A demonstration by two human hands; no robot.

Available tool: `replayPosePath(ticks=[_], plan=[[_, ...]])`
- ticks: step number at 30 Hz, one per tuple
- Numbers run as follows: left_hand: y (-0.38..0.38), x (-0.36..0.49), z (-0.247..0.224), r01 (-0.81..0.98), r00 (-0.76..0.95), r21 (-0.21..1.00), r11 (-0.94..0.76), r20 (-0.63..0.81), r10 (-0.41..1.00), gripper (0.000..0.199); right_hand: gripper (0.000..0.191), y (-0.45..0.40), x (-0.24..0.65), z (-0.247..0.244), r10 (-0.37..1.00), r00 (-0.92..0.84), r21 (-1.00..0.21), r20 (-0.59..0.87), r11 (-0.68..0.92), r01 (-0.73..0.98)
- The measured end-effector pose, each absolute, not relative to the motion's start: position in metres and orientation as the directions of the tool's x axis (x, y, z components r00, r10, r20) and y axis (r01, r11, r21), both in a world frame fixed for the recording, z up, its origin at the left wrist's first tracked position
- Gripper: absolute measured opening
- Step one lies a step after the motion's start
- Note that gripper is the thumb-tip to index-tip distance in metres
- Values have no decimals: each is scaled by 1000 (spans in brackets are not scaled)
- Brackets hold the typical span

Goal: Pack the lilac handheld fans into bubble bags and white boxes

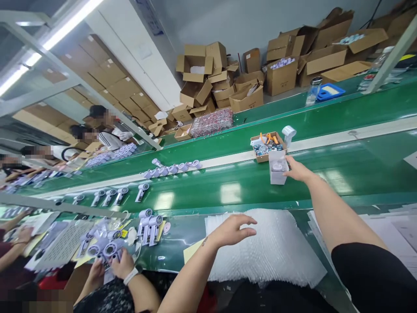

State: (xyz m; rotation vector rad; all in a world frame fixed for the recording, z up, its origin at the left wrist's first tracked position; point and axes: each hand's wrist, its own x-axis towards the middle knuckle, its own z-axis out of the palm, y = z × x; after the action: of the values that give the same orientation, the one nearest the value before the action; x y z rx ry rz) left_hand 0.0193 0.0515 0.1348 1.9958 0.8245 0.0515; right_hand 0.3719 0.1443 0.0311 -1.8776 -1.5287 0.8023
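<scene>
My right hand reaches out over the green conveyor belt and touches a small white open box standing on it; whether the fingers grip the box is unclear. My left hand hovers with fingers spread over a stack of white bubble-wrap bags on the near bench, holding nothing. A small cardboard box with orange-handled tools and parts sits just beyond the white box, with a white handheld fan beside it.
Several lilac-and-white handheld fans lie along the belt and on the bench at left. A neighbouring person's hands handle fans at lower left. More workers sit at far left. Cardboard cartons pile up behind the line.
</scene>
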Motion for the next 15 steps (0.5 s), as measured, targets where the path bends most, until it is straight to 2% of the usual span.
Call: replayPosePath(ticks=[3, 6, 8, 9, 11, 13, 15], plan=[[19, -15, 133, 566, 653, 819, -94, -376, 658, 32, 68, 137, 360, 38, 974, 218, -713, -69, -201, 672], [-16, -39, 129, 568, 597, 823, 1, -413, 688, 31, 68, 118, 343, 51, 919, 388, -653, 63, -256, 713], [-39, -52, 123, 568, 579, 822, 40, -434, 690, 31, 59, 90, 330, 57, 894, 443, -629, 71, -305, 715], [-50, -58, 118, 563, 568, 824, 69, -446, 692, 31, 56, 70, 323, 58, 909, 417, -636, 11, -316, 704], [-71, -69, 106, 537, 543, 832, 140, -467, 698, 31, 56, 22, 310, 53, 949, 248, -668, -195, -313, 675], [-88, -77, 94, 486, 517, 847, 216, -479, 709, 32, 69, -33, 297, 41, 924, 17, -674, -382, -290, 680], [-102, -84, 83, 425, 514, 861, 278, -483, 709, 31, 82, -83, 284, 26, 860, -71, -611, -505, -298, 734]])
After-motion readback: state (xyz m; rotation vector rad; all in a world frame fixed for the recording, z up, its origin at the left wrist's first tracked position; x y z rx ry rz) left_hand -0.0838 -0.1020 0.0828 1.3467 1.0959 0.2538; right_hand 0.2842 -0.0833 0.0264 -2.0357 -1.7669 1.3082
